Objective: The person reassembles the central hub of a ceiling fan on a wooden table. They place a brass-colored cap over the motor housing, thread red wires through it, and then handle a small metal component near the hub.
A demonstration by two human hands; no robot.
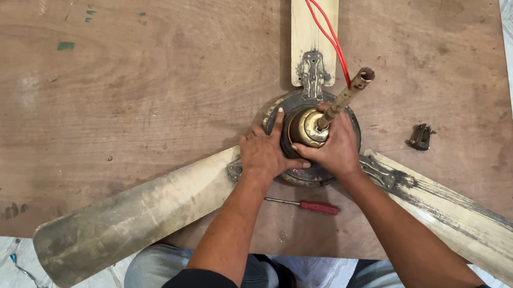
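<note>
From the head camera, I look straight down on a dusty three-bladed ceiling fan (311, 150) lying on a brown plywood surface (94, 86). My left hand (264, 153) lies spread on the left side of the round grey motor housing (285, 110), fingers wrapped over its rim. My right hand (337, 149) clasps the brass-coloured cup (303, 128) at the hub, thumb and fingers closed around it. Both grips are closed on the fan. A rusty metal downrod (346, 94) rises from between my hands, tilted up and to the right, with a red wire (311, 6) running away beyond it. Just below my wrists lies a red-handled screwdriver (309, 205). To the right of my right grip, well apart, sits a small dark metal part (421, 137).
</note>
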